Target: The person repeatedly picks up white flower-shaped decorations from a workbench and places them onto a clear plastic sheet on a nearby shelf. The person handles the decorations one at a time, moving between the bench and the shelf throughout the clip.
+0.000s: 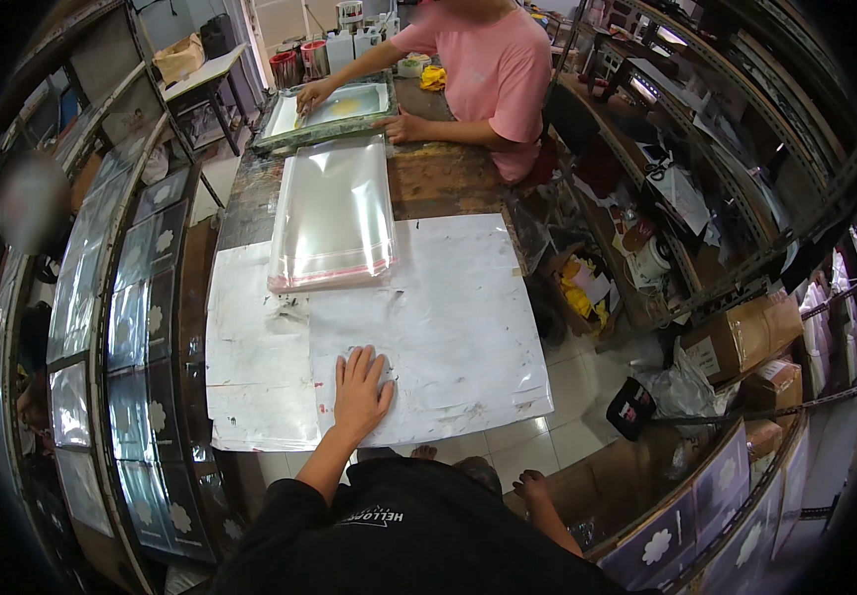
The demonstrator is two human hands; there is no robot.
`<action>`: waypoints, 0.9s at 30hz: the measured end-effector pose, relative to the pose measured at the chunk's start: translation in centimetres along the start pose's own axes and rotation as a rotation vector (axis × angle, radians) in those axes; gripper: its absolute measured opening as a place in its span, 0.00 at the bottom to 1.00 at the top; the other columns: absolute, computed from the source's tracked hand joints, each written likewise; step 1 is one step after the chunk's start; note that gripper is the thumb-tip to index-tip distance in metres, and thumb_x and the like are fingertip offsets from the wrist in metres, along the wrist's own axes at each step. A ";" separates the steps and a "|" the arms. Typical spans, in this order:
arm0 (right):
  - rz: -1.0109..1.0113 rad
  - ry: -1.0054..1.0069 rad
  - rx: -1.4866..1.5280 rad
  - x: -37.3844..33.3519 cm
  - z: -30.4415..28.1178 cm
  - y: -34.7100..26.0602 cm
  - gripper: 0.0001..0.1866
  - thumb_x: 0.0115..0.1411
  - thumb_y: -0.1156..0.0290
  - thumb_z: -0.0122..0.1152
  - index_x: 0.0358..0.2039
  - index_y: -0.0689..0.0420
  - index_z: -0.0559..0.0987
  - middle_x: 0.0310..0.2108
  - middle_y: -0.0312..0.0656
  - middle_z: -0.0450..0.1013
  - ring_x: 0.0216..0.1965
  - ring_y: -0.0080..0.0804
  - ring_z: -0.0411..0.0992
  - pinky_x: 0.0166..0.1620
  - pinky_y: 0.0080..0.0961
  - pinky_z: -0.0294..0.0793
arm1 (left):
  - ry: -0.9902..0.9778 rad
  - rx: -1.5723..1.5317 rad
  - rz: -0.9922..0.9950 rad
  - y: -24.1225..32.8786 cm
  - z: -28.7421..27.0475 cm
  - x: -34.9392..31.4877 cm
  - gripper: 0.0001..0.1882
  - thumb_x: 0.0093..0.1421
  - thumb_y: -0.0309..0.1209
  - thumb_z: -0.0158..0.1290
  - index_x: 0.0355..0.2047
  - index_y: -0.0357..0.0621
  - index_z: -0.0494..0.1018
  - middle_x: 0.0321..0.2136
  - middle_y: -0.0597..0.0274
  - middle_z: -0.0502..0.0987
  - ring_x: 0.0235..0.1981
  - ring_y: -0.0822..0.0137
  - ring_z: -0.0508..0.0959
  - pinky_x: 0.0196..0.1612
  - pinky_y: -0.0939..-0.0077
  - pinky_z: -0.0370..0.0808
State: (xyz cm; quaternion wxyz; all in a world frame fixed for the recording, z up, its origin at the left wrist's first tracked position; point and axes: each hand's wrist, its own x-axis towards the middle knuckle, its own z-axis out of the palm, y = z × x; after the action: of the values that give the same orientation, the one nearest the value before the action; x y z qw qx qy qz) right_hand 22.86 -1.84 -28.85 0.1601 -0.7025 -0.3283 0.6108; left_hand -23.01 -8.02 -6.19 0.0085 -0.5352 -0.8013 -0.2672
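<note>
My left hand (359,392) lies flat with fingers spread on a white sheet (458,317) that covers the near part of the work table. A stack of clear plastic bags (334,213) with a pinkish strip along the near edge rests beyond that hand, partly on the sheet. My right hand (530,484) hangs low at my right side, below table level. Its fingers look loosely apart, and nothing shows in them. At the table's far end, a person in a pink shirt (498,69) has both hands at a framed printing screen (324,111).
Paint cans (286,68) and a yellow cloth (433,78) are at the far end. Racks with printed sheets (141,337) line the left. Shelves, cardboard boxes (742,335) and a black cap (630,408) are on the right. More printed panels (681,526) lean at the lower right.
</note>
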 end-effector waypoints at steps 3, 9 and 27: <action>-0.001 0.014 -0.035 3.2 -3.3 5.6 0.18 0.62 0.73 0.55 0.52 0.67 0.72 0.39 0.51 0.75 0.30 0.42 0.77 0.31 0.34 0.78 | -0.023 -0.029 0.025 -0.2 0.7 1.1 0.26 0.58 0.37 0.56 0.55 0.39 0.71 0.63 0.45 0.64 0.66 0.46 0.59 0.69 0.43 0.49; -0.021 0.081 -0.033 -0.3 -1.0 7.1 0.26 0.63 0.66 0.58 0.58 0.67 0.69 0.38 0.52 0.76 0.31 0.37 0.77 0.32 0.34 0.76 | -0.009 -0.016 0.084 -0.8 2.6 2.9 0.24 0.60 0.35 0.55 0.55 0.37 0.70 0.61 0.42 0.65 0.65 0.44 0.61 0.68 0.42 0.50; 0.019 0.127 -0.304 -3.5 0.5 9.3 0.23 0.57 0.65 0.60 0.49 0.66 0.79 0.36 0.48 0.80 0.33 0.35 0.78 0.38 0.35 0.78 | -0.071 0.125 0.108 -1.2 3.4 3.4 0.26 0.63 0.35 0.51 0.59 0.35 0.66 0.64 0.40 0.62 0.67 0.43 0.58 0.69 0.44 0.49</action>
State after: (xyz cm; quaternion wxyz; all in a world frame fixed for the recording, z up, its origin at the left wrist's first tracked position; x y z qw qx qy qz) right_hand 24.72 -11.11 -32.13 0.0666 -0.7587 -0.3998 0.5100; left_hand -24.61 -4.00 -8.57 0.0280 -0.5852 -0.7862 -0.1966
